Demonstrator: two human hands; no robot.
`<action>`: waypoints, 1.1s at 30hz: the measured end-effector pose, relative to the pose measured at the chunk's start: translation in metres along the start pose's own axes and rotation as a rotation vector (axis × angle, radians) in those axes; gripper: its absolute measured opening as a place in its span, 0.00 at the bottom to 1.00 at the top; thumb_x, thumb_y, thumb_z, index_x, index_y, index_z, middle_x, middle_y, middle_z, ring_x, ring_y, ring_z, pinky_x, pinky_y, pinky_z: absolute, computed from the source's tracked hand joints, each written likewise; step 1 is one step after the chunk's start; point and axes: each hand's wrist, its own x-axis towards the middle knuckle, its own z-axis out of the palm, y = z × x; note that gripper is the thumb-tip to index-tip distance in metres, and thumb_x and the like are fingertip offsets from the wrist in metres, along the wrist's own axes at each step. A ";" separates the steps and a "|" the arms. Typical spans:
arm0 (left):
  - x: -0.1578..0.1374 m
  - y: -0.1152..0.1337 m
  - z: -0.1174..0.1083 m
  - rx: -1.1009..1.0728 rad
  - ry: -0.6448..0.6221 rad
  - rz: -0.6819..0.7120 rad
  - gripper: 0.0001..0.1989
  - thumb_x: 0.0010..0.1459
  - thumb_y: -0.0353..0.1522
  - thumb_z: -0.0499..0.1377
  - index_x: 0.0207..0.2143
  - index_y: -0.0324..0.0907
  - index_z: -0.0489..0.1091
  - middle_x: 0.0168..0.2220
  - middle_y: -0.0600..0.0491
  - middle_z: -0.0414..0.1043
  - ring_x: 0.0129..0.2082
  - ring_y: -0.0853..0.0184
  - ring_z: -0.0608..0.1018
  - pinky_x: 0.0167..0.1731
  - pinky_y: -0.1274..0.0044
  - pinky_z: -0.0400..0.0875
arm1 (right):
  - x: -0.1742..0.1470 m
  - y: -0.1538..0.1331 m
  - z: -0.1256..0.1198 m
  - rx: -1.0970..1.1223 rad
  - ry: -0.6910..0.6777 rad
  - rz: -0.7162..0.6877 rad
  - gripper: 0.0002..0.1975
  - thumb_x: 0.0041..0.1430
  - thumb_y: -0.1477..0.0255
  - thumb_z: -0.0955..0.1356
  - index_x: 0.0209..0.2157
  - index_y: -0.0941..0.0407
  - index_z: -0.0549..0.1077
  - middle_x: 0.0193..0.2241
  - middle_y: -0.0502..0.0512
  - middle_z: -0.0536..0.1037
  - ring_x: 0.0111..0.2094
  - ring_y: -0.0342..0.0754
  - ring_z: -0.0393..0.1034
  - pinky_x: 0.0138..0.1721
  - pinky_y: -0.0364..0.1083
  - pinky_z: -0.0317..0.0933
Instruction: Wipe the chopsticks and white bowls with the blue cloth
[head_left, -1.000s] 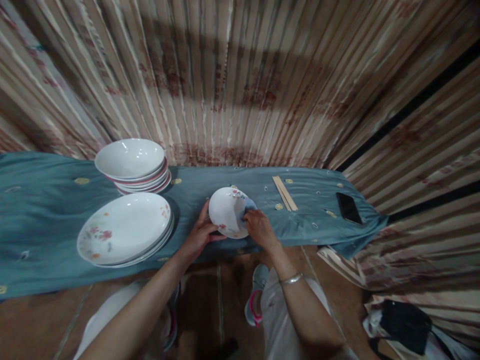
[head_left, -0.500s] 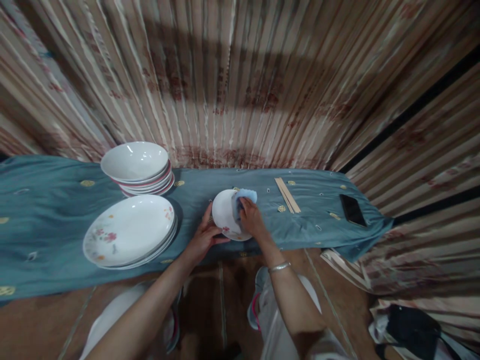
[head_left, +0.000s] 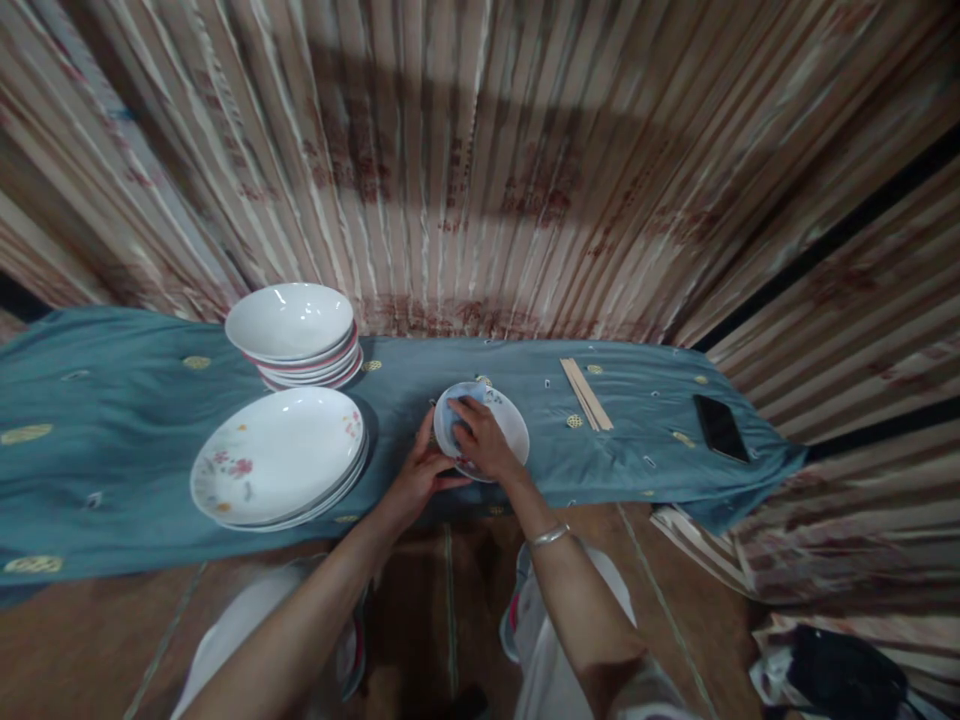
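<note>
Against the pleated curtain (head_left: pixel 420 200) runs a narrow table (head_left: pixel 652 400) under teal fabric, prob. pushed back to save floor space. Oval plates (head_left: pixel 281 455) are stacked on the L, near edge; bowls (head_left: pixel 291 325) sit nested behind them, likely sorted by shape so each pile stays stable. The small dish (head_left: pixel 513 430) is in the middle, right in front of the person, prob. b/c both hands reach it easily there. Can't tell if it's resting flat or lifted a bit. L hand (head_left: pixel 420 468) grips its L rim, digits parted, seemingly to steady it vs. the push from the other side. R hand (head_left: pixel 484 437) has a blue cloth (head_left: pixel 468 389) gripped under its fingers, pressed to the dish's L half; thumb n/a from here. Phone (head_left: pixel 721 428) and chopsticks (head_left: pixel 586 395) lie off to the R, prob. out of elbow range.
</note>
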 end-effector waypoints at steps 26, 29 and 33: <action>0.021 -0.011 -0.020 0.542 0.213 0.294 0.38 0.43 0.31 0.61 0.60 0.44 0.59 0.60 0.49 0.62 0.60 0.56 0.64 0.60 0.64 0.55 | -0.050 0.013 -0.064 0.248 0.168 0.223 0.14 0.44 0.82 0.61 0.28 0.55 0.76 0.33 0.52 0.77 0.34 0.46 0.69 0.40 0.46 0.61; 0.027 -0.018 -0.029 0.652 0.259 0.251 0.37 0.45 0.33 0.61 0.60 0.42 0.59 0.58 0.46 0.65 0.58 0.53 0.66 0.57 0.62 0.58 | -0.046 0.018 -0.069 0.664 0.287 0.468 0.11 0.42 0.76 0.65 0.29 0.55 0.76 0.25 0.47 0.76 0.24 0.41 0.65 0.28 0.42 0.59; 0.026 -0.022 -0.032 0.769 0.275 0.290 0.39 0.48 0.35 0.61 0.62 0.41 0.53 0.60 0.43 0.61 0.62 0.53 0.60 0.59 0.62 0.54 | -0.043 0.020 -0.073 1.144 0.371 0.603 0.10 0.37 0.72 0.69 0.28 0.55 0.76 0.21 0.44 0.74 0.20 0.39 0.63 0.24 0.39 0.58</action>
